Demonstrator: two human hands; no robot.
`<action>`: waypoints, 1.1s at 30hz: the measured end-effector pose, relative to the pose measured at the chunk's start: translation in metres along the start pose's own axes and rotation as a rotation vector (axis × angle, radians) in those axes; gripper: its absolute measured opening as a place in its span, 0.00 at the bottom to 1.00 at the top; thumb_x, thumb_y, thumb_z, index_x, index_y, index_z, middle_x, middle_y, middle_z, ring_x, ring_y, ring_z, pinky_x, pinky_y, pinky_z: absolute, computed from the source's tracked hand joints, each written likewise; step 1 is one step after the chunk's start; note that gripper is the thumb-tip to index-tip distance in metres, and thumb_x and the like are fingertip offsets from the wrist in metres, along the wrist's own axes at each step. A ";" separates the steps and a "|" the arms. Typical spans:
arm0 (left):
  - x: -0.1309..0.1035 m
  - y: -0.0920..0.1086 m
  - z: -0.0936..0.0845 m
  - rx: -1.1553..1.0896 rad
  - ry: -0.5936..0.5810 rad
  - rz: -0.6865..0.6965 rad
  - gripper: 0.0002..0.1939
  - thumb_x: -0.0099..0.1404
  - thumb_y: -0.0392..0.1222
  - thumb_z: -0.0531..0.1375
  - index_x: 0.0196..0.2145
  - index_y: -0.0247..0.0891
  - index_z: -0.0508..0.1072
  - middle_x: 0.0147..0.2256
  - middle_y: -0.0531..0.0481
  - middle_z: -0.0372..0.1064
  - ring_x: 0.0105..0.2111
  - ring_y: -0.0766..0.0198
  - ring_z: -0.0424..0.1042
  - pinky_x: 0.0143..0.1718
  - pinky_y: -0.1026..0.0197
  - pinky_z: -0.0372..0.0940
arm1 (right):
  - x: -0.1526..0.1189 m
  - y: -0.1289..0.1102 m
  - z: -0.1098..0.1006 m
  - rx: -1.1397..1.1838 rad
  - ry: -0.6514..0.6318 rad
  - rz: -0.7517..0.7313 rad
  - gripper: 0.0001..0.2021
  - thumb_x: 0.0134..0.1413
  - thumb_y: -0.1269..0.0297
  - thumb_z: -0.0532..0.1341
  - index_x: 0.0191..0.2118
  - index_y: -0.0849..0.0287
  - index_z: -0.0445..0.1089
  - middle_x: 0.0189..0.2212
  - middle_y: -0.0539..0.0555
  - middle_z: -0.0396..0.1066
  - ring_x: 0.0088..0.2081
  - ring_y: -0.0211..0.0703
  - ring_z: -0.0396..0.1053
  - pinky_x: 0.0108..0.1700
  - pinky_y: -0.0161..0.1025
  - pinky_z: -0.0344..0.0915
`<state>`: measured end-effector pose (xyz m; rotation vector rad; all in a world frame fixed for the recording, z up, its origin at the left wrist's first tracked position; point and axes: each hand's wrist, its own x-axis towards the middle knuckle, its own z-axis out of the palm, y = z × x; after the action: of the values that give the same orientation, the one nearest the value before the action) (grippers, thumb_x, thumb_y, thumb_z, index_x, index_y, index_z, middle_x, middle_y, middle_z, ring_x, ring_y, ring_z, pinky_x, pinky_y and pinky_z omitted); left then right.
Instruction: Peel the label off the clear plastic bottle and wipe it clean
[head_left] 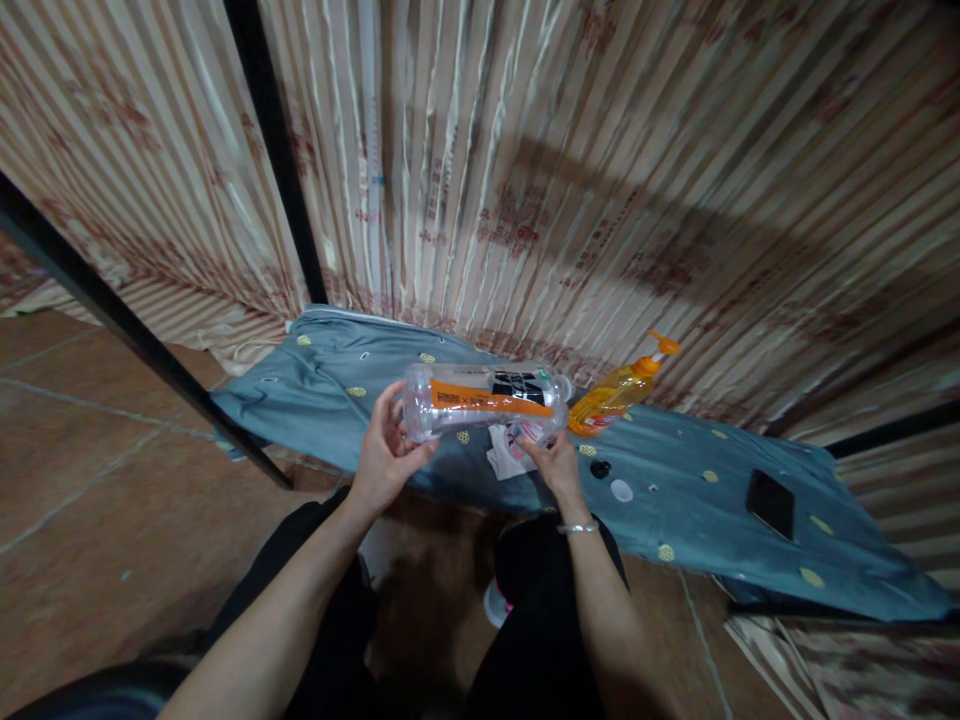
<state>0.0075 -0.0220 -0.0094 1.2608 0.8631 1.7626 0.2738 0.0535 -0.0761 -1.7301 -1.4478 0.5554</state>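
A large clear plastic bottle with an orange and black label lies sideways in the air between my hands. My left hand grips its base end, fingers and thumb around the edge. At the other end, near the neck, my right hand holds it, with a bracelet on the wrist. Below the bottle, a small white packet with pink print lies on the blue cloth, partly hidden. Right of my right hand stands a pump bottle of orange liquid. A black cap and a white round lid rest near that hand.
A dark phone lies on the cloth further right. Black metal posts rise at the left, and a striped curtain hangs behind. My knees are close to the front edge, above a brown tiled floor.
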 end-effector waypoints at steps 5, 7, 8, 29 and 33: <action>0.000 0.001 0.000 0.027 0.000 -0.011 0.38 0.50 0.46 0.72 0.55 0.44 0.59 0.51 0.44 0.66 0.41 0.61 0.74 0.34 0.65 0.72 | 0.000 0.001 0.001 -0.027 0.006 0.000 0.30 0.35 0.43 0.66 0.42 0.60 0.69 0.36 0.60 0.77 0.37 0.54 0.74 0.40 0.46 0.67; 0.000 0.001 0.000 0.035 -0.003 -0.016 0.38 0.50 0.47 0.72 0.55 0.44 0.59 0.51 0.44 0.66 0.41 0.61 0.74 0.34 0.64 0.72 | 0.001 0.001 0.000 -0.026 0.006 -0.004 0.30 0.35 0.43 0.66 0.42 0.60 0.69 0.36 0.60 0.77 0.37 0.54 0.74 0.40 0.45 0.67; 0.000 0.001 0.000 0.039 -0.002 -0.018 0.38 0.51 0.47 0.71 0.55 0.44 0.59 0.50 0.44 0.66 0.41 0.61 0.74 0.34 0.64 0.72 | 0.000 0.000 0.000 -0.017 0.001 -0.008 0.30 0.35 0.43 0.66 0.42 0.60 0.69 0.36 0.60 0.76 0.37 0.53 0.74 0.40 0.45 0.67; -0.001 0.000 -0.001 0.058 0.016 -0.019 0.38 0.49 0.48 0.72 0.54 0.43 0.62 0.52 0.43 0.66 0.43 0.57 0.74 0.37 0.61 0.73 | 0.000 -0.001 -0.001 0.017 -0.003 -0.018 0.27 0.36 0.46 0.68 0.39 0.61 0.69 0.33 0.58 0.77 0.34 0.50 0.73 0.37 0.42 0.66; -0.001 -0.002 0.000 0.042 0.018 -0.033 0.37 0.50 0.48 0.72 0.54 0.44 0.62 0.51 0.43 0.67 0.43 0.57 0.74 0.34 0.63 0.73 | 0.000 -0.002 -0.002 -0.003 -0.003 -0.013 0.27 0.36 0.46 0.68 0.39 0.60 0.69 0.34 0.58 0.77 0.35 0.51 0.73 0.37 0.43 0.67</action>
<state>0.0078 -0.0222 -0.0114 1.2527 0.9307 1.7401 0.2740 0.0531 -0.0737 -1.7214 -1.4614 0.5494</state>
